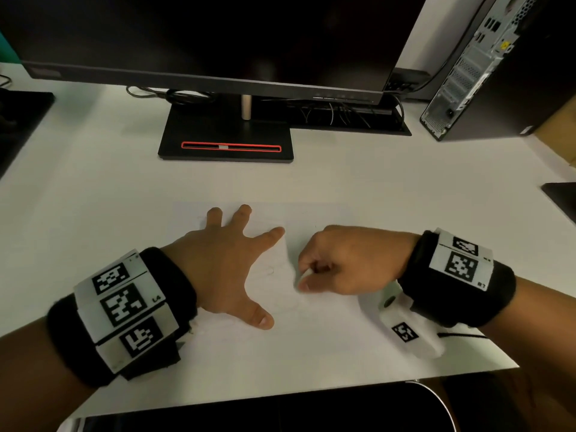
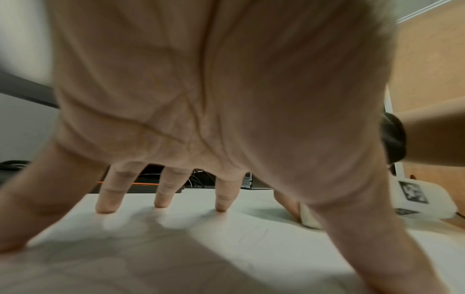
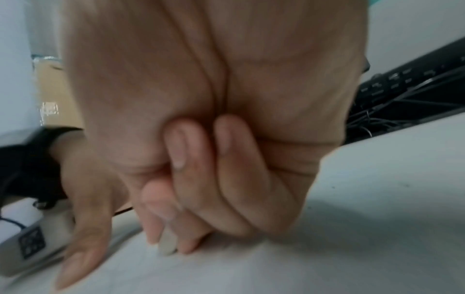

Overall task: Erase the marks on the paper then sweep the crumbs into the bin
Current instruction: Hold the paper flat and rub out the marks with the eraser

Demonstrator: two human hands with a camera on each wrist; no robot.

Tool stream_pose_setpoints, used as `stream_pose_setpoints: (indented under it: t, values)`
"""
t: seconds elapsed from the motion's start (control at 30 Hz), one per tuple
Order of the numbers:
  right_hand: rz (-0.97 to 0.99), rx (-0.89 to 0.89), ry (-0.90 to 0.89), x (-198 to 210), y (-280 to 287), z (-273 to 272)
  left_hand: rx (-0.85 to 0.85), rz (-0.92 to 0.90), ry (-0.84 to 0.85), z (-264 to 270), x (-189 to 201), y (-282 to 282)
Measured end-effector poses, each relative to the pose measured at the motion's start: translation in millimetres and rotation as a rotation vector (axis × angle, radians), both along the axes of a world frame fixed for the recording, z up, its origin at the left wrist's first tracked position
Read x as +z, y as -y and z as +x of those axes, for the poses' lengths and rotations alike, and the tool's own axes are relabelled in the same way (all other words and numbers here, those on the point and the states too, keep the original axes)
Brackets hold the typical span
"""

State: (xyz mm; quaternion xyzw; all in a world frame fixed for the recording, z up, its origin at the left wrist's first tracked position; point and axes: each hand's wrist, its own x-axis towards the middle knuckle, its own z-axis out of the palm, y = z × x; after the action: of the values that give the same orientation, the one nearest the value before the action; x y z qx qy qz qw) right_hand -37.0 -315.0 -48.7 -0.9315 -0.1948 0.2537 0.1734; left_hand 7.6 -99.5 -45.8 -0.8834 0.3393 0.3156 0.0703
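Note:
A white sheet of paper [image 1: 318, 319] lies on the white desk, with faint pencil marks [image 1: 271, 271] near its middle. My left hand [image 1: 230, 266] is spread flat on the paper's left part, fingers straight, pressing it down; in the left wrist view its fingertips [image 2: 108, 208] touch the sheet [image 2: 226, 248]. My right hand [image 1: 339, 260] is curled just right of the marks and pinches a small white eraser [image 1: 304, 275] between thumb and fingers. The eraser [image 3: 167, 245] has its tip on the paper [image 3: 327, 258]. No crumbs or bin can be made out.
A monitor stand [image 1: 227, 135] and a dark monitor [image 1: 218, 42] are behind the paper. A computer tower [image 1: 486, 67] stands at the back right, with cables [image 1: 343, 113] beside it. A dark object [image 1: 561, 194] sits at the right edge. The desk's front edge [image 1: 280, 397] is close below my wrists.

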Motion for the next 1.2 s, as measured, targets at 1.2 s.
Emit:
stream_pose_setpoints:
  t: [1.2]
  values:
    - [-0.028, -0.073, -0.007, 8, 16, -19, -0.009, 0.003, 0.015, 1, -2, 0]
